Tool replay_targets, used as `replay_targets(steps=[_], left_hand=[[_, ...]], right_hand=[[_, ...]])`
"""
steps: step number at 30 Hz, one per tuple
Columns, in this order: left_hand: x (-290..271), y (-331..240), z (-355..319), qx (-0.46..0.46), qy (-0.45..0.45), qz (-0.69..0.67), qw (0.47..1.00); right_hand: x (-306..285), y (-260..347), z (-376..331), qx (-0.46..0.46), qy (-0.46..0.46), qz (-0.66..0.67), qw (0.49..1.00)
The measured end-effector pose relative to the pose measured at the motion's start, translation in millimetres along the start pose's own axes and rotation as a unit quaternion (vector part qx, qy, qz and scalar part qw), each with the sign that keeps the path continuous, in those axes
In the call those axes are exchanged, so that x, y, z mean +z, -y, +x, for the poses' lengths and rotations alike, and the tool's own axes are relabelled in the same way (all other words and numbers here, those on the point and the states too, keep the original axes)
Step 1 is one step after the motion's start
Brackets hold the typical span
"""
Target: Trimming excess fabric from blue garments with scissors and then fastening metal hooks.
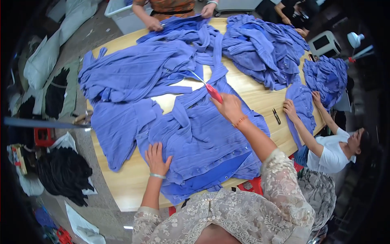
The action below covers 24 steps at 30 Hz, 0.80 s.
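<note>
On the floor at the far left lies a heap of black cloth (65, 173). The pale wooden oval surface (126, 185) carries soft, ribbed blue-violet garments. The left hand (157, 159) lies flat on the nearest blue-violet ribbed garment (203, 138), with the fingers (152, 148) spread; a row of small snaps runs along the hem of this garment. The right hand (229, 107) has its fingers closed around the red plastic handle of a thin metal cutting tool (207, 87), whose tip points over the cloth. More crumpled blue garments (260, 49) lie behind. Small dark snips (276, 116) lie on bare wood at right, beside another person's hand (290, 109).
</note>
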State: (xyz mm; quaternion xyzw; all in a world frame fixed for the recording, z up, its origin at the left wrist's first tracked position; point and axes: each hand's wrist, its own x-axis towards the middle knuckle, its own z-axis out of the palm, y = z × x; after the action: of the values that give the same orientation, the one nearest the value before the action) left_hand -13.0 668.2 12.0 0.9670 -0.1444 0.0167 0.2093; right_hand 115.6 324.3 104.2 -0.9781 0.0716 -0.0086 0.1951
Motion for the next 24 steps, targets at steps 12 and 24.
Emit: replay_targets(steps=[12, 24], left_hand=[[2, 22, -107, -0.003, 0.051, -0.050, 0.997], [0, -28, 30, -0.022, 0.006, -0.124, 0.992]], right_hand=[[99, -42, 0, -0.036, 0.022, 0.005, 0.999], [0, -96, -117, 0.060, 0.076, 0.094, 0.991]])
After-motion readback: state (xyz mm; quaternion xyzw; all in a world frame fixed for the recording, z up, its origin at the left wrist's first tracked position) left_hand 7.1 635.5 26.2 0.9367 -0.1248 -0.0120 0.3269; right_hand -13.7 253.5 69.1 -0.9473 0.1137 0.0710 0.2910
